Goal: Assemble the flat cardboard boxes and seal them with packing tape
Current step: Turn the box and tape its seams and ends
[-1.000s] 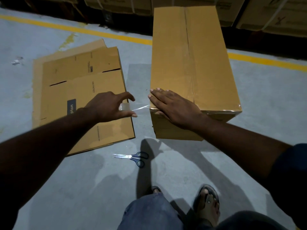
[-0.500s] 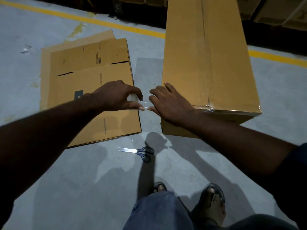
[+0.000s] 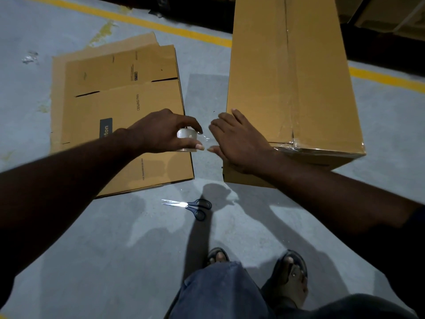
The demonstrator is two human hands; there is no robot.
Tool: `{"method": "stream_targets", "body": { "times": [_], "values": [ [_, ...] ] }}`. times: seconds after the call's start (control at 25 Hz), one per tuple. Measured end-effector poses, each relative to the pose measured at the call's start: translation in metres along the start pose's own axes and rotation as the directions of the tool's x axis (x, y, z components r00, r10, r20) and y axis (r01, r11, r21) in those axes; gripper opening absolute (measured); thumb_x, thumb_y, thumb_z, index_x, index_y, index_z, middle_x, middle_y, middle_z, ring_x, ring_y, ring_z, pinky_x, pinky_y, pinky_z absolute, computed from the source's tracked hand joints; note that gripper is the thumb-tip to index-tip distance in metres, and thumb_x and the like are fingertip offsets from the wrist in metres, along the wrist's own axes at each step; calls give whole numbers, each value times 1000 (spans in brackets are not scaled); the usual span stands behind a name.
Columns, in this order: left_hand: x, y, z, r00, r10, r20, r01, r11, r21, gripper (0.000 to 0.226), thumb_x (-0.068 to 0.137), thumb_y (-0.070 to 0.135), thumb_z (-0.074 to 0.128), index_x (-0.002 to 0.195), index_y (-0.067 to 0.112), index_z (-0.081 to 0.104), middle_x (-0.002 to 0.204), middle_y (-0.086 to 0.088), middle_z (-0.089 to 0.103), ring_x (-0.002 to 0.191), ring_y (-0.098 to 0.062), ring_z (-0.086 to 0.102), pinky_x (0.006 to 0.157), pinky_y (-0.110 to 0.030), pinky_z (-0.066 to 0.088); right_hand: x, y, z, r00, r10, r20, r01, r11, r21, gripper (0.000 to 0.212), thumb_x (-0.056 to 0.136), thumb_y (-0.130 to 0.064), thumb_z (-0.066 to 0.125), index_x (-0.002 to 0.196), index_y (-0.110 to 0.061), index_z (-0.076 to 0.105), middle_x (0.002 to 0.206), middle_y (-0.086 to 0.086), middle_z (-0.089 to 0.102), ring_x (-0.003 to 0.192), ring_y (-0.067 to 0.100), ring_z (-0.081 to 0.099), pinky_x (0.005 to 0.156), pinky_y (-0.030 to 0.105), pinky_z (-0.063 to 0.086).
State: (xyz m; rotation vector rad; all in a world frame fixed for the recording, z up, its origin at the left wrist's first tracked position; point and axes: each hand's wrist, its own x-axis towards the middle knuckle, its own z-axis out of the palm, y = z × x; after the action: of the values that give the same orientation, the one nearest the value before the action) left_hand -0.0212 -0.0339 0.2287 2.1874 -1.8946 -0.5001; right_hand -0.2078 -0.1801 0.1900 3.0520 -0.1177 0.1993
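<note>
Both arms are extended fwd, forearms converging at frame ctr. L hand (image 3: 161, 132) is curled, thumb & fingers wrapped round tape roll (image 3: 187, 134). R hand (image 3: 239, 143) is laid palm-down, fingers nearly straight, tips pointed toward frame left, just beside L fingertips.

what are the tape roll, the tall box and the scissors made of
Clear tape roll: glossy translucent plastic film, seemingly; its pulled strip glints. Tall brown box: matte cardboard, with creased edges and a flap seam. Scissors: shiny metal blades; dark handles, probably plastic.
</note>
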Motion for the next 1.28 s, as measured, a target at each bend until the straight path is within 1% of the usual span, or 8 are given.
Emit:
{"method": "stream_targets", "body": {
  "times": [0.08, 0.2, 0.32, 0.52, 0.72, 0.96, 1.12, 1.28],
  "values": [
    [1, 0, 1, 1000, -6, -13, 6, 1000, -23, 81, 75, 91, 36, 122, 32, 64, 101, 7, 74, 68, -4, 63, 66, -32, 54, -12, -10, -4, 994, 72, -87, -69, 997, 43, 59, 97, -46, 53, 139, -5, 50, 143, 17, 51, 137, 34, 41, 118, 56, 21],
    [3, -3, 7, 1000, -25, -19, 24, 998, -53, 80, 74, 93, 36, 121, 34, 63, 99, 6, 74, 68, -6, 65, 65, -34, 55, -42, -38, 4, 948, -27, -319, 88, 980, 177, 32, 89, -23, 63, 119, -12, 61, 123, 12, 62, 114, 29, 53, 98, 46, 34],
    [4, -5, 15, 999, -35, -19, 33, 996, -84, 74, 76, 86, 43, 123, 32, 64, 107, 5, 74, 64, -2, 62, 60, -24, 47, -58, -69, 52, 994, -105, -12, 99, 881, 463, 20, 85, -10, 66, 105, -10, 63, 101, 11, 62, 90, 29, 56, 77, 41, 46],
    [11, -5, 26, 1000, -7, -19, 5, 992, -126, 64, 80, 75, 53, 121, 28, 66, 109, 7, 72, 68, -1, 64, 60, -17, 39, -37, -110, 150, 870, -8, 494, -324, 744, 584, 23, 86, -14, 67, 102, 0, 59, 104, 21, 59, 95, 38, 58, 81, 44, 50],
    [13, -14, 40, 999, 15, -28, -20, 979, -202, 68, 78, 78, 48, 121, 28, 67, 104, 19, 63, 71, 12, 52, 63, -13, 36, -19, -141, 215, 797, 110, 594, -493, 686, 535, 38, 92, -18, 67, 122, 3, 56, 123, 21, 55, 115, 36, 52, 95, 37, 41],
    [18, -20, 45, 999, 30, -44, -40, 968, -248, 65, 80, 77, 50, 121, 29, 66, 94, 27, 54, 73, 24, 47, 64, -11, 34, -27, -158, 274, 563, 119, 818, -612, 725, 315, 57, 93, -33, 64, 139, -4, 45, 136, 18, 45, 124, 36, 47, 100, 42, 44],
    [24, -20, 44, 997, 39, -64, -54, 970, -239, 62, 82, 75, 52, 120, 29, 67, 99, 27, 56, 75, 16, 50, 67, -12, 38, -39, -161, 281, 663, 169, 729, -533, 790, 302, 49, 99, -23, 53, 141, 0, 41, 137, 20, 45, 123, 36, 46, 96, 43, 44],
    [30, -22, 42, 997, 49, -65, -64, 967, -246, 60, 82, 74, 53, 120, 30, 67, 96, 28, 54, 74, 23, 48, 64, -14, 37, -42, -171, 288, 745, 243, 621, -564, 725, 394, 39, 99, -29, 57, 118, 5, 60, 113, 26, 61, 101, 43, 62, 80, 43, 50]
  ]
}}
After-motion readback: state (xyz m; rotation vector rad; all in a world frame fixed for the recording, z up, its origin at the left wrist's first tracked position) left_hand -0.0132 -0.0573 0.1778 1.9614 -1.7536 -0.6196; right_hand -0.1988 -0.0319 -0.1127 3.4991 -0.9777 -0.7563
